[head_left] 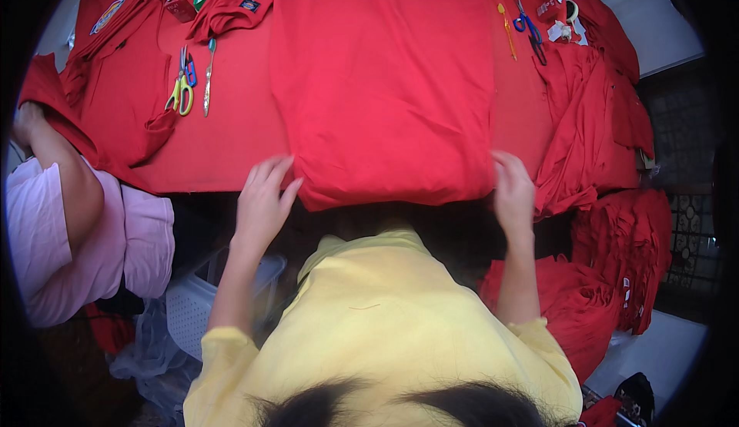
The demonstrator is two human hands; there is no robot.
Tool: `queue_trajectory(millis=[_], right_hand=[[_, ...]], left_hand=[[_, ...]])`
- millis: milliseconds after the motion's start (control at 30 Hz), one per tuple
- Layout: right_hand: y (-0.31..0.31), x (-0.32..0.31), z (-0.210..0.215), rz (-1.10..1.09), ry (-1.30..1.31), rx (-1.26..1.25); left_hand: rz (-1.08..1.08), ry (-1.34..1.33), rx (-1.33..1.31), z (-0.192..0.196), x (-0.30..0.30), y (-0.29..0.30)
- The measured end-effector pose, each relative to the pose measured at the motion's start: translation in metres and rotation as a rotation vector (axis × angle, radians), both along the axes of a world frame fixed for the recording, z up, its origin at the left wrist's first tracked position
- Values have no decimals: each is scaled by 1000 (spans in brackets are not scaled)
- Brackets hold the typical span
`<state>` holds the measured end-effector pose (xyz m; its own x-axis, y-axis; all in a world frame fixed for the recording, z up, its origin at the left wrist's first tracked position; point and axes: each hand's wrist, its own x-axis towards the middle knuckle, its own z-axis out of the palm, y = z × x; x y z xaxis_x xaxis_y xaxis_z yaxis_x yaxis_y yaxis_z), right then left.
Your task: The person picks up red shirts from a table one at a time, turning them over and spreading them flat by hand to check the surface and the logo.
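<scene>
A red cloth garment lies spread down the middle of the table, its near end hanging a little over the front edge. At that end's left corner is my left hand, fingers bent toward the cloth and thumb apart from them. My right hand is at the opposite side edge, its fingertips against or just beside the fabric. That hand looks loosely open; its thumb is hard to make out. Neither hand visibly grips the cloth.
On the red-covered table lie yellow-handled scissors, a thin tool and blue-handled scissors. Red garments are heaped at right. A co-worker in pink handles red cloth at left. A white basket stands below.
</scene>
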<state>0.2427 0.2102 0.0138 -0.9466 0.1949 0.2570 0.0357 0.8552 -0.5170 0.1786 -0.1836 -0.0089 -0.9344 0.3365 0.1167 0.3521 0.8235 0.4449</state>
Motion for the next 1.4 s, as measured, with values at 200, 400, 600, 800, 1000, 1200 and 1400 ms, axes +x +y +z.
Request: queue_trajectory(millis=[200,400,600,800,1000,1200,1400], right_hand=[[-118,-105,-58,824,40,396],[-86,-184,-79,32,-23,459],[-102,-168,-82,420,108,622],[30,-145,-35,-330,-64,148],[48,-92,-61,-154,-250,129],[55,-16,0,-160,-471,-1077],[89,-60,3,124,-125,-1515]], left_hand=[[-169,110,-213,-46,-63,57],[-174,31,-241,-42,-66,59],[-167,48,-179,-42,-65,52],[271,209,-6,-50,-24,15],[138,-363,248,-24,-9,17],[-57,-1166,617,29,29,-52],[-68,-842,1483,49,-65,-34]])
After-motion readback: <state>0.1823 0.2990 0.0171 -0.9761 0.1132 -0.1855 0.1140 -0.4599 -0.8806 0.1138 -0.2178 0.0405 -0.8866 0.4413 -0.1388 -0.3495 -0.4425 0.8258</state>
